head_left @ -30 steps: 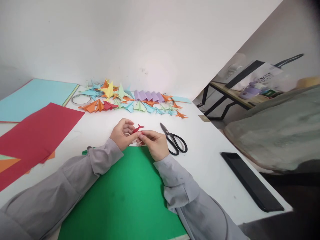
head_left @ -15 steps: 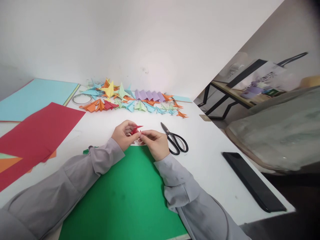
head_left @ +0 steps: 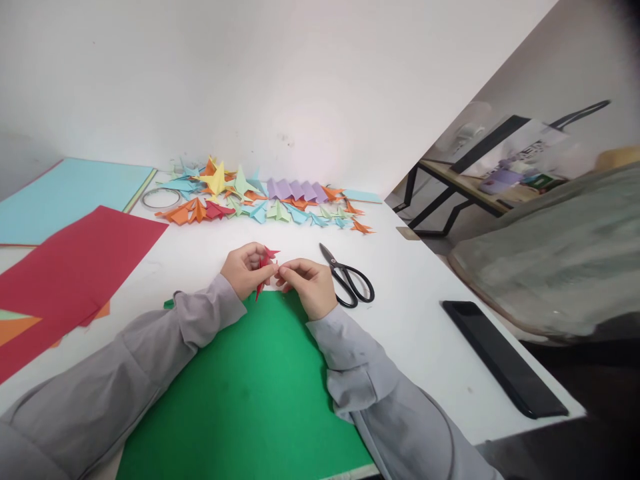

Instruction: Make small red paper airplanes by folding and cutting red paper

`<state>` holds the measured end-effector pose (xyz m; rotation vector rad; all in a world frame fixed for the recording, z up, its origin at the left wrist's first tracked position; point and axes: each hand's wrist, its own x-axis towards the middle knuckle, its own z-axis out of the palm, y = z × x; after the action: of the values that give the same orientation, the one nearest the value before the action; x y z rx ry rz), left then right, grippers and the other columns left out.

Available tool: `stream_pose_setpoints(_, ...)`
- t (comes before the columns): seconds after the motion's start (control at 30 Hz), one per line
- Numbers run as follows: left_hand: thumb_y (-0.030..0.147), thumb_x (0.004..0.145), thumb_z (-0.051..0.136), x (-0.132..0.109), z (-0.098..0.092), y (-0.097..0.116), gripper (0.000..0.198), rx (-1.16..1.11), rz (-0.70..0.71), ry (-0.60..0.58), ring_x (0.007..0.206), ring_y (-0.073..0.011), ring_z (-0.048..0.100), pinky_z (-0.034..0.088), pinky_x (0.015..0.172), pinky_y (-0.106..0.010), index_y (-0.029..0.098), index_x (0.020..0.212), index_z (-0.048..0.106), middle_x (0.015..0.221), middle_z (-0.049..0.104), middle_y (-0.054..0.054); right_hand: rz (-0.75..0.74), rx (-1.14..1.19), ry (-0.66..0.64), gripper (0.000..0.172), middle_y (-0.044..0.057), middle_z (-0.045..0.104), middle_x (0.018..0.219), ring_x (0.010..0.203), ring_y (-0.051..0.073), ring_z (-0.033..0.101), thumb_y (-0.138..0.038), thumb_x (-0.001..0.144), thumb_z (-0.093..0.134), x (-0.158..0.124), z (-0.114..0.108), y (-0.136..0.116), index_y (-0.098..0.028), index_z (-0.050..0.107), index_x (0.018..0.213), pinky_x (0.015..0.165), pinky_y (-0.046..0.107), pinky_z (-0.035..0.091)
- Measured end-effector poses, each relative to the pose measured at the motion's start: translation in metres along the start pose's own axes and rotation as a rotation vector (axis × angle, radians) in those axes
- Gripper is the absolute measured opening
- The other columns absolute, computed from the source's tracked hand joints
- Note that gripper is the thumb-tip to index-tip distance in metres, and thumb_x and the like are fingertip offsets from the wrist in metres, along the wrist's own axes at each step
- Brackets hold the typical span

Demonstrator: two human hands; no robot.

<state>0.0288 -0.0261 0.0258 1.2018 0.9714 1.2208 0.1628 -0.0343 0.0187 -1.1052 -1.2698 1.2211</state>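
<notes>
In the head view, my left hand [head_left: 246, 270] is closed round a small red origami crane [head_left: 261, 275], partly hidden by the fingers. One pointed red tip sticks out above the fingers and another hangs below the thumb. My right hand [head_left: 310, 283] pinches at a small red point of the paper, its fingertips nearly meeting the left thumb. Both hands are above the far edge of a green sheet of paper [head_left: 240, 387]. Just right of my right hand lies a pair of scissors [head_left: 338, 263] with black handles, blades pointing away.
Several folded paper cranes [head_left: 217, 179] line the wall, beside a purple pleated paper [head_left: 297, 191] and a ring of tape [head_left: 161, 198]. Red paper [head_left: 85, 253] and light-blue sheets [head_left: 75, 200] lie left. A black phone-like slab [head_left: 503, 357] rests near the table's right edge.
The red crane has been turned in my left hand, so a point now hangs below the thumb. My right fingertips have shifted slightly left and down. The camera view has shifted slightly.
</notes>
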Motion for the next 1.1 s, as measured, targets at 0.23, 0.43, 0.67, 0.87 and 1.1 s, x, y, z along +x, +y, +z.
stream_pose_setpoints(0.23,0.021,0.055,0.070,0.0008,-0.0012,-0.0016,0.023,0.009,-0.011,-0.014,0.037,-0.0076,0.049,0.039,0.034,-0.019,0.014,0.068,0.052,0.046,0.054,0.005,0.001,0.000,0.000,0.016,0.000,0.061,0.049,0.045,0.011,0.055,-0.030,0.059,0.066,-0.0003,0.0002,0.0001,-0.015,0.064,0.061,0.043,0.022,0.044)
stream_pose_setpoints(0.43,0.013,0.047,0.072,-0.0001,-0.0011,-0.0013,0.031,0.030,0.016,-0.019,0.041,-0.0055,0.051,0.041,0.037,-0.016,0.013,0.072,0.054,0.053,0.056,0.005,-0.004,-0.004,0.003,0.016,-0.001,0.060,0.046,0.043,0.011,0.055,-0.032,0.059,0.066,0.0013,-0.0008,0.0002,-0.016,0.063,0.060,0.042,0.023,0.044)
stream_pose_setpoints(0.67,0.020,0.052,0.071,0.0014,-0.0023,-0.0095,0.032,-0.024,0.023,-0.007,0.032,-0.0059,0.047,0.037,0.027,-0.017,0.016,0.073,0.049,0.053,0.054,0.007,-0.034,-0.026,0.013,0.017,0.001,0.062,0.049,0.046,0.012,0.056,-0.033,0.061,0.067,0.0021,-0.0009,0.0020,-0.016,0.065,0.062,0.043,0.022,0.045)
stream_pose_setpoints(0.87,0.019,0.052,0.070,0.0006,-0.0013,-0.0048,0.025,-0.015,0.006,0.024,0.035,-0.0075,0.049,0.041,0.030,-0.019,0.013,0.070,0.053,0.047,0.053,0.006,-0.078,-0.061,0.013,0.016,0.001,0.062,0.052,0.047,0.012,0.056,-0.032,0.061,0.065,0.0022,0.0012,0.0035,-0.016,0.065,0.063,0.044,0.023,0.045)
stream_pose_setpoints(1.1,0.018,0.051,0.067,-0.0002,0.0015,-0.0077,0.021,-0.035,0.017,0.067,0.033,-0.0079,0.047,0.040,0.029,-0.019,0.013,0.066,0.054,0.043,0.052,0.005,-0.189,-0.227,0.064,0.014,0.003,0.065,0.059,0.052,0.014,0.058,-0.030,0.066,0.063,0.0004,0.0002,0.0056,-0.017,0.067,0.065,0.049,0.025,0.047)
